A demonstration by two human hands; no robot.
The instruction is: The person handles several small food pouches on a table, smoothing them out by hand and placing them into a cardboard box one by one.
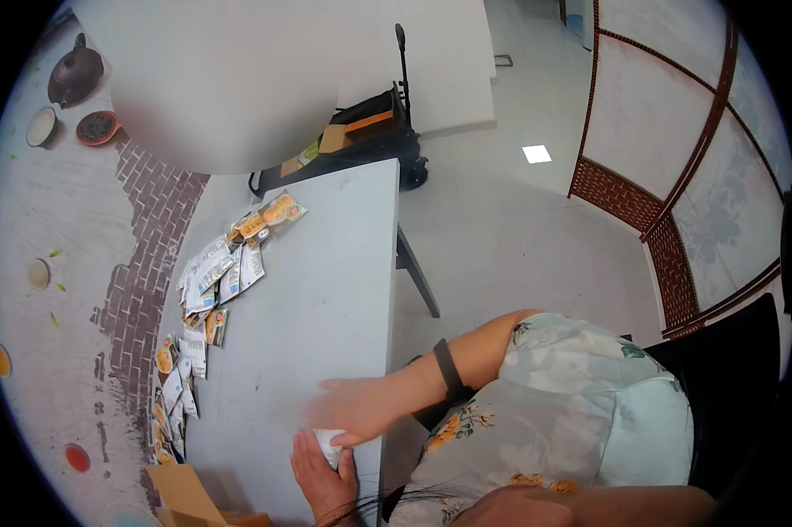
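At seven o'clock in the view, a cardboard box (187,494) stands with a flap raised; its inside is hidden. At twelve o'clock, beyond the table (313,290), a black cart (374,149) carries an orange-brown box (370,122) and other cartons. Loose packets (207,263), some silvery white, some showing orange food pictures, lie in an overlapping row along the table's edge from eight to eleven o'clock.

Both hands meet over the table, just below the view's centre. A small white thing (329,444), partly covered, sits between them: at seven o'clock from the right hand (352,409), beneath its thumb, and at about one o'clock from the left hand (322,479), touching its fingers. The left fingers lie together, thumb apart. The right hand is blurred, its thumb over the white thing; whether either hand is clamped on it, I cannot tell. A dark band (450,369) circles the right forearm.
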